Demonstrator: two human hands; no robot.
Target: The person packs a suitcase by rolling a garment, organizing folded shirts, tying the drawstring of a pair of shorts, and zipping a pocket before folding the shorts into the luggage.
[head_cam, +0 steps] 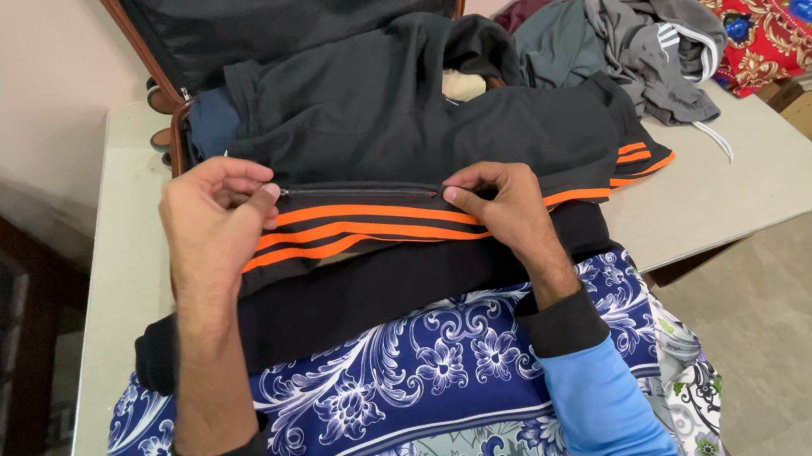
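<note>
My left hand (213, 213) and right hand (502, 206) each pinch the black garment with orange stripes (375, 223), fingers curled tight at either end of its zipper (357, 189). Garment lies folded across the open suitcase (287, 4) on the pale table (754, 186). Blue floral cloth (412, 378) just below my wrists. Grey clothes (627, 39) heaped beyond, right.

Soft, even indoor light fills the scene, with no harsh glare. The black garment (395, 119) swallows detail in its folds. Focus is sharp at centre; the far left edge falls dim, and the corners bend slightly.
</note>
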